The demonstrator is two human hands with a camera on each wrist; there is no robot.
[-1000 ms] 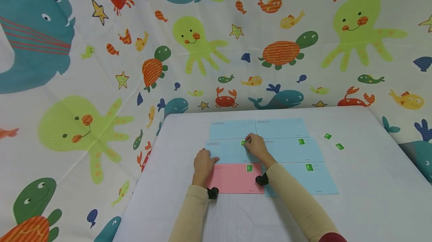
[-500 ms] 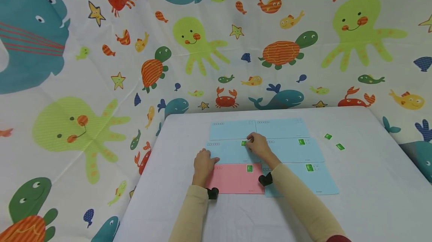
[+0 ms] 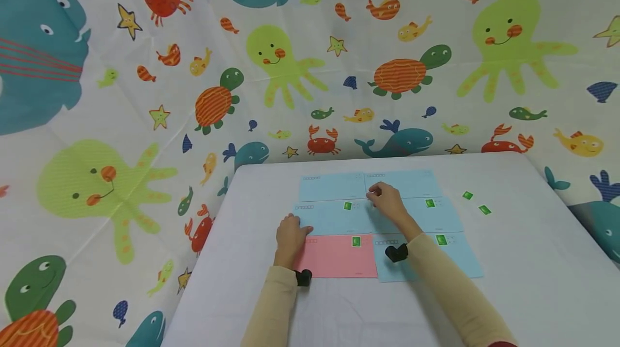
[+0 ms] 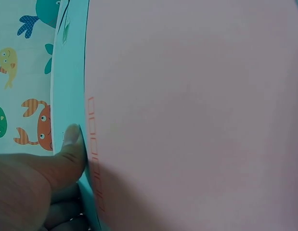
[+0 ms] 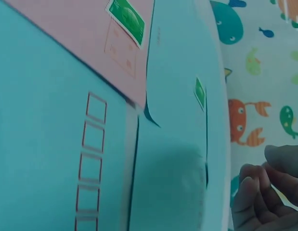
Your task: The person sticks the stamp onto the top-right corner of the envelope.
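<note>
Blue envelopes lie in rows, with a pink envelope (image 3: 339, 263) at the near left. My left hand (image 3: 292, 236) rests on the left edges of the middle-left blue envelope (image 3: 322, 222) and the pink one. In the left wrist view its thumb (image 4: 71, 144) lies along the pink envelope's edge. A green stamp (image 3: 347, 206) sits near the top right of the middle-left envelope. To the right of it, my right hand (image 3: 387, 202) hovers over the blue envelopes, fingers loosely curled. In the right wrist view, nothing shows between its thumb and fingers (image 5: 252, 192).
Green stamps also sit on the pink envelope, the middle-right blue envelope (image 3: 448, 215) and the lower-right one (image 3: 455, 261). Two loose stamps, a farther one (image 3: 467, 195) and a nearer one (image 3: 485, 210), lie on the white table (image 3: 533, 282) at right. A sea-animal cloth (image 3: 300, 121) hangs behind.
My right hand has come off the stamp on the middle-left envelope and moved right, leaving the stamp there. The left hand has stayed in place. The head view has turned slightly.
</note>
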